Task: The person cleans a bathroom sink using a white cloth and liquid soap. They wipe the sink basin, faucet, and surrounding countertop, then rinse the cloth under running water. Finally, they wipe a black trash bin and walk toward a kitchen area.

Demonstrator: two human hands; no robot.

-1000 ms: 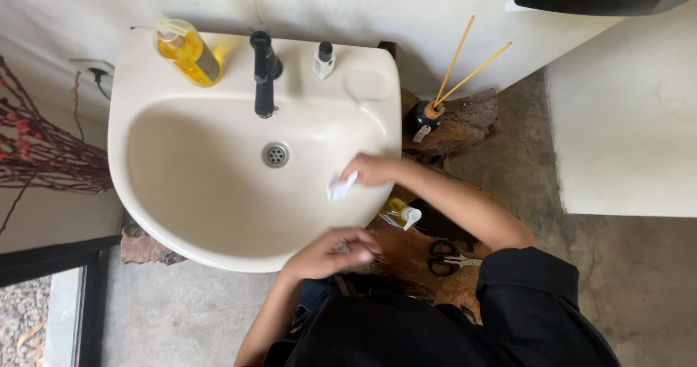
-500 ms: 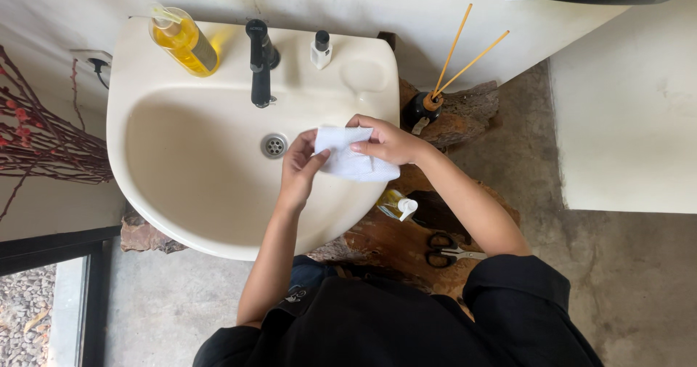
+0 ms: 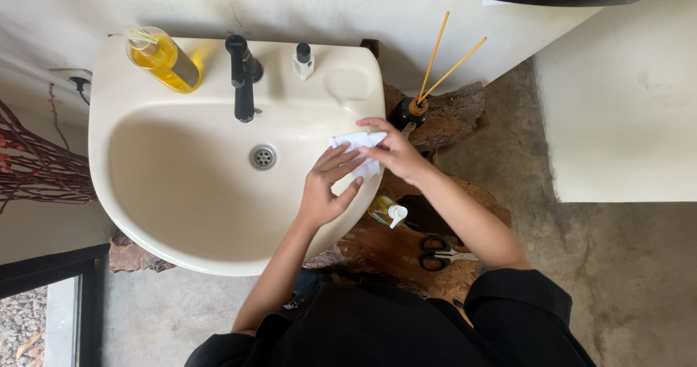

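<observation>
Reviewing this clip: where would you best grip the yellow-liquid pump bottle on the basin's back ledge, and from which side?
Grip the yellow-liquid pump bottle around its clear cylindrical body, below the pump head, probably coming from the basin side. The white wall stands close behind it and the black faucet is on its right. Both hands are on the white tissue.

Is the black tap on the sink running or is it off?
Off, as far as visible. No water stream falls from the black tap, and the basin around the drain looks dry.
</observation>
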